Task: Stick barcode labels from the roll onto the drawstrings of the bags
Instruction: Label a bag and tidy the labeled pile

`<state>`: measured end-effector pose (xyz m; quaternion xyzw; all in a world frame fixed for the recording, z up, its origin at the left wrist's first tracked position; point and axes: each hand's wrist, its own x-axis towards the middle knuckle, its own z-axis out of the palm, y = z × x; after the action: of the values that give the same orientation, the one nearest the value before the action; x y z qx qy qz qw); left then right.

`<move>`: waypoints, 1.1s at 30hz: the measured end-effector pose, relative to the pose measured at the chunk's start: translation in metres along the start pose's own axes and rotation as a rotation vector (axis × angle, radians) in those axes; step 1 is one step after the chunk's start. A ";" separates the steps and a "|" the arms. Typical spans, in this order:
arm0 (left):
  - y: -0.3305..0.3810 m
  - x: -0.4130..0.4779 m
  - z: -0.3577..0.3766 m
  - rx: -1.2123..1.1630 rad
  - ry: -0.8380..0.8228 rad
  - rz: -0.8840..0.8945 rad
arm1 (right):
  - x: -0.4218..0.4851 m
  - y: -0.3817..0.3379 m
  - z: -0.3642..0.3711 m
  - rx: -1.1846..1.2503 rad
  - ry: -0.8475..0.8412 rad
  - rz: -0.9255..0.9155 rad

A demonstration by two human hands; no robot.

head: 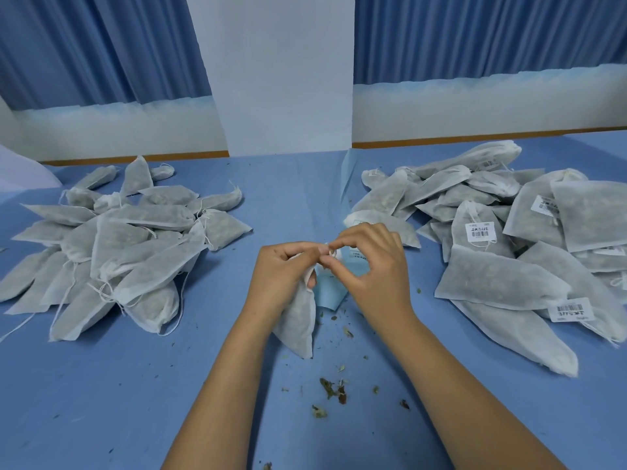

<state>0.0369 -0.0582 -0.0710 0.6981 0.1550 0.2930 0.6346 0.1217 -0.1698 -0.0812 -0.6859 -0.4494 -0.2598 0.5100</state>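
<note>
**Desk:** Where is the bag, and who has it?

**Photographer:** At the middle of the blue surface [135, 385]. The left hand [281, 276] grips a filled drawstring bag [298, 320] round its neck, fingers curled. The bag's long axis runs from the hands back toward the person, mouth end away. The right hand [373, 266] meets it from the right, and its thumb and forefinger pinch a pale scrap [330, 253] right at the bag's mouth. The other fingers [380, 232] arch loosely above.

**Desk:** What does the next move turn on?

**Photographer:** In my judgement, on that pinch point. It sits between the two hands, touching both, just above a pale-blue liner strip [330, 300] that lies under them. The right hand looks placed to press or fold, while the left holds the neck steady.

**Desk:** Is the scrap the label or the string?

**Photographer:** I cannot tell. It is too small, and the fingertips cover most of it. The drawstring itself is hidden in the left hand's grip, and I cannot make out the roll.

**Desk:** And around them?

**Photographer:** An unlabelled pile [112, 239] sits well to the left. A second pile [509, 266] to the right shows barcode labels [480, 231]. Dried herb crumbs [334, 390] are scattered near the forearms.
</note>
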 end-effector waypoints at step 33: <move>-0.009 0.003 -0.032 0.350 -0.315 -0.325 | 0.014 0.004 -0.015 0.450 0.183 0.620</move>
<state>0.0215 -0.0296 -0.0787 0.7999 0.2127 0.0441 0.5594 0.1339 -0.1794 -0.0662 -0.6343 -0.2194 -0.0486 0.7398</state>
